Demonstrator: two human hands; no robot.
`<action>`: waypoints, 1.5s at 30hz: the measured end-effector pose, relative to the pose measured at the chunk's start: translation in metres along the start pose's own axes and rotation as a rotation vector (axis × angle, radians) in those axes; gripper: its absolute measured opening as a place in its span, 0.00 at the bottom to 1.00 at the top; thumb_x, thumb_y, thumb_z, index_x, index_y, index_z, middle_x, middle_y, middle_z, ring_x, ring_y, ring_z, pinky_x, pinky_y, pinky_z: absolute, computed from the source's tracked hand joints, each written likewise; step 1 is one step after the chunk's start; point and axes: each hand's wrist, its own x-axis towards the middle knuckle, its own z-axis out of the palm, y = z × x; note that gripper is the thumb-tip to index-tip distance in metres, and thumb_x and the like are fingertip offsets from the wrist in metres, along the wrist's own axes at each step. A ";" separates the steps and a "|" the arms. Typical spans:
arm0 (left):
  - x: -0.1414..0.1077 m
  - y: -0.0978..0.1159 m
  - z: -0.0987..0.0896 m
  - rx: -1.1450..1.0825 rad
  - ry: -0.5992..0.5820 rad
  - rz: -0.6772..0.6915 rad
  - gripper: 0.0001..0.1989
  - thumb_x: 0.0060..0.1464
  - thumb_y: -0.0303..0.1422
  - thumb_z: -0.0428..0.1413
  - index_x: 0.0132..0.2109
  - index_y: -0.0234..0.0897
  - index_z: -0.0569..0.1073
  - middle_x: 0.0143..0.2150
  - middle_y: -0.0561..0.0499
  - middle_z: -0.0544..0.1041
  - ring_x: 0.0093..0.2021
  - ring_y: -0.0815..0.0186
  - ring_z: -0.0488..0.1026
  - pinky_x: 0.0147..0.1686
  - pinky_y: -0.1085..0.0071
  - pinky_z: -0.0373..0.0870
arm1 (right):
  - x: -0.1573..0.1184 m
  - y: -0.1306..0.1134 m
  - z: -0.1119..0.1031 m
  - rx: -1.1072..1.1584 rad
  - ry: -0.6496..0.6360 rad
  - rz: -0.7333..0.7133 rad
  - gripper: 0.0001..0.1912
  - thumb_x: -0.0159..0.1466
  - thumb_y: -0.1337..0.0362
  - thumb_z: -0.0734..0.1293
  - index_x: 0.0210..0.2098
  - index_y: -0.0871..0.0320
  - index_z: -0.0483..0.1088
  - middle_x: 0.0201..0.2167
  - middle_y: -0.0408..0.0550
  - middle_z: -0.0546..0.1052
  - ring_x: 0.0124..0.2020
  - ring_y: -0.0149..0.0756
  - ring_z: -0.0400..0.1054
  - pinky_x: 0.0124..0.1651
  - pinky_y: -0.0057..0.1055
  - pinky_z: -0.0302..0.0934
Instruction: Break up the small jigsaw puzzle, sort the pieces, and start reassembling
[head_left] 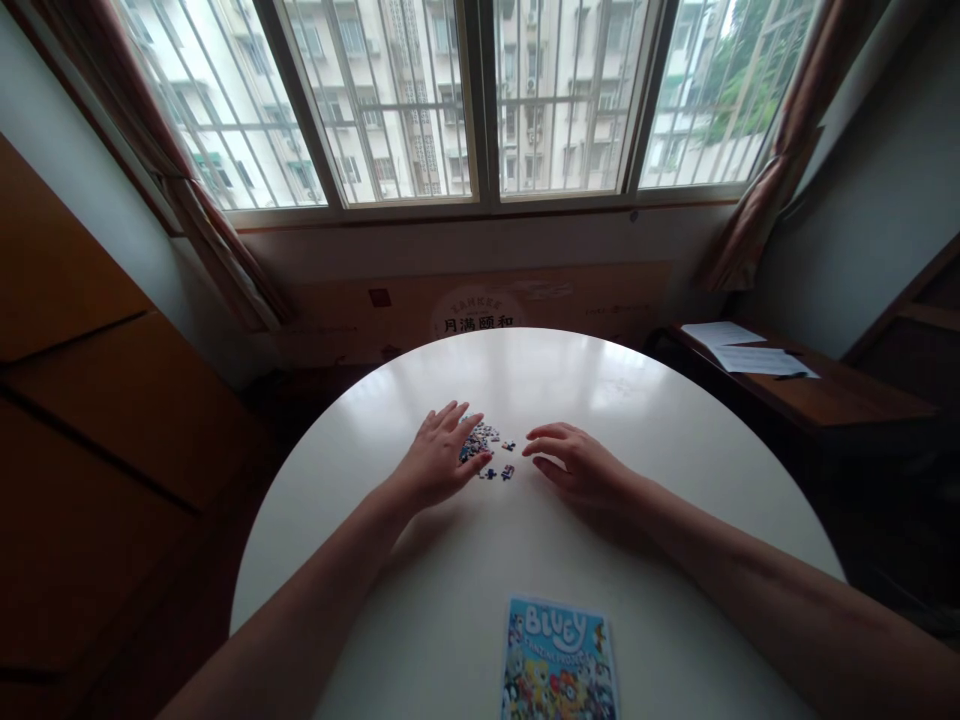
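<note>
A small heap of jigsaw pieces [480, 440] lies near the middle of the white round table [450, 620]. My left hand [440, 455] is at the heap's left side, fingers spread and partly over it, with nothing seen in its grasp. A few loose pieces [508, 472] rest just right of the heap. To the right of these, my right hand [570, 460] hovers or rests with its fingers apart and slightly bent, holding nothing. A colourful picture card marked "BLUEY" [559, 660] lies flat at the table's near side, below both hands.
Behind the table stands a low printed panel [562, 300] under a barred window [487, 100]. A brown side table [847, 395] at the right bears papers [757, 360]. Orange-brown cabinets [97, 400] stand at the left, and curtains [217, 240] hang beside the window.
</note>
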 end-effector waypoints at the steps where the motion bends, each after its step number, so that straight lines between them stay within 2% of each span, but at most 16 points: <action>1: -0.001 0.006 0.000 0.005 -0.004 0.054 0.32 0.64 0.53 0.49 0.68 0.41 0.63 0.73 0.42 0.57 0.73 0.50 0.48 0.69 0.46 0.46 | 0.000 0.003 0.000 0.019 0.055 0.025 0.14 0.63 0.73 0.64 0.43 0.53 0.77 0.46 0.49 0.78 0.48 0.40 0.71 0.53 0.40 0.66; 3: -0.001 0.021 0.004 0.016 -0.016 0.178 0.29 0.64 0.50 0.51 0.67 0.45 0.65 0.73 0.44 0.58 0.73 0.51 0.49 0.70 0.47 0.44 | 0.001 0.010 0.002 0.031 0.166 0.089 0.16 0.59 0.77 0.63 0.36 0.54 0.77 0.40 0.48 0.77 0.44 0.39 0.70 0.50 0.38 0.66; 6: 0.002 0.038 0.013 0.037 -0.005 0.287 0.24 0.64 0.46 0.52 0.64 0.48 0.70 0.72 0.45 0.59 0.73 0.51 0.50 0.70 0.45 0.43 | 0.003 0.022 0.007 0.020 0.255 0.173 0.16 0.57 0.78 0.61 0.32 0.56 0.76 0.37 0.49 0.76 0.42 0.40 0.69 0.50 0.39 0.65; 10: 0.007 0.041 0.020 0.071 0.095 0.219 0.15 0.64 0.40 0.54 0.54 0.48 0.78 0.69 0.44 0.65 0.71 0.49 0.54 0.67 0.41 0.47 | 0.005 0.028 0.009 0.027 0.280 0.217 0.16 0.56 0.78 0.60 0.31 0.56 0.76 0.37 0.49 0.76 0.41 0.40 0.69 0.50 0.39 0.65; 13: 0.009 0.036 0.020 0.080 0.156 0.163 0.11 0.62 0.36 0.56 0.48 0.45 0.81 0.66 0.41 0.68 0.69 0.46 0.58 0.66 0.40 0.50 | 0.004 0.023 0.010 0.022 0.254 0.208 0.20 0.59 0.76 0.60 0.45 0.55 0.76 0.43 0.50 0.76 0.46 0.40 0.70 0.52 0.39 0.66; 16: 0.010 0.028 0.013 0.027 0.287 0.155 0.13 0.63 0.35 0.55 0.52 0.42 0.79 0.65 0.40 0.69 0.66 0.48 0.62 0.66 0.43 0.53 | 0.001 0.015 0.012 -0.004 0.181 0.189 0.27 0.64 0.69 0.61 0.63 0.55 0.66 0.55 0.54 0.72 0.56 0.43 0.66 0.60 0.43 0.62; 18: 0.010 0.013 0.006 -0.044 0.456 0.092 0.15 0.65 0.35 0.52 0.54 0.41 0.78 0.64 0.41 0.71 0.64 0.52 0.65 0.65 0.47 0.56 | -0.001 0.010 0.015 -0.019 0.095 0.171 0.32 0.66 0.63 0.63 0.69 0.56 0.59 0.61 0.56 0.68 0.62 0.46 0.62 0.64 0.45 0.59; 21: 0.009 -0.028 -0.006 -0.221 0.727 -0.104 0.17 0.66 0.38 0.48 0.50 0.38 0.78 0.58 0.41 0.74 0.60 0.53 0.69 0.63 0.52 0.61 | -0.002 0.002 0.022 -0.036 -0.055 0.166 0.41 0.64 0.52 0.67 0.72 0.56 0.52 0.68 0.59 0.62 0.68 0.52 0.55 0.69 0.49 0.52; 23: 0.007 -0.062 -0.013 -0.420 0.886 -0.314 0.17 0.64 0.37 0.46 0.45 0.35 0.79 0.52 0.41 0.77 0.57 0.54 0.70 0.61 0.54 0.63 | 0.003 -0.004 0.028 -0.049 -0.151 0.186 0.46 0.63 0.46 0.67 0.73 0.56 0.49 0.70 0.60 0.57 0.71 0.56 0.50 0.70 0.53 0.47; 25: 0.004 -0.096 -0.017 -0.683 1.043 -0.611 0.15 0.61 0.35 0.47 0.41 0.35 0.78 0.49 0.42 0.78 0.54 0.54 0.72 0.60 0.56 0.64 | 0.015 -0.011 0.035 -0.067 -0.249 0.216 0.50 0.62 0.40 0.66 0.74 0.55 0.45 0.72 0.60 0.52 0.73 0.57 0.44 0.72 0.56 0.40; 26: 0.003 -0.110 -0.018 -0.734 1.085 -0.694 0.16 0.61 0.35 0.46 0.42 0.35 0.78 0.48 0.42 0.78 0.52 0.54 0.72 0.59 0.55 0.64 | 0.023 -0.015 0.039 -0.076 -0.296 0.227 0.51 0.62 0.38 0.65 0.75 0.54 0.42 0.73 0.60 0.49 0.74 0.57 0.41 0.72 0.56 0.38; 29: -0.004 -0.140 -0.020 -0.835 1.175 -0.857 0.20 0.62 0.36 0.41 0.41 0.33 0.76 0.45 0.40 0.77 0.50 0.54 0.73 0.57 0.54 0.66 | 0.054 -0.024 0.052 -0.088 -0.373 0.210 0.54 0.61 0.35 0.64 0.75 0.53 0.38 0.74 0.60 0.43 0.75 0.56 0.35 0.73 0.55 0.34; 34: -0.015 -0.163 -0.018 -0.950 1.284 -1.028 0.22 0.62 0.39 0.38 0.39 0.32 0.74 0.41 0.41 0.76 0.46 0.57 0.73 0.53 0.57 0.69 | 0.102 -0.026 0.074 -0.071 -0.380 0.115 0.53 0.61 0.34 0.64 0.75 0.51 0.42 0.74 0.59 0.43 0.74 0.57 0.36 0.72 0.55 0.35; 38: -0.022 -0.175 -0.017 -0.969 1.343 -1.083 0.22 0.62 0.40 0.38 0.38 0.33 0.74 0.41 0.42 0.76 0.45 0.58 0.73 0.51 0.59 0.70 | 0.124 -0.022 0.088 -0.043 -0.379 0.013 0.48 0.62 0.37 0.65 0.73 0.49 0.48 0.73 0.58 0.50 0.73 0.57 0.43 0.71 0.57 0.38; 45: -0.028 -0.191 -0.013 -0.960 1.361 -1.132 0.22 0.61 0.41 0.39 0.37 0.35 0.74 0.40 0.42 0.76 0.44 0.57 0.74 0.45 0.60 0.73 | 0.154 -0.027 0.114 0.012 -0.336 -0.163 0.35 0.64 0.44 0.67 0.66 0.50 0.63 0.66 0.57 0.64 0.69 0.57 0.53 0.68 0.55 0.47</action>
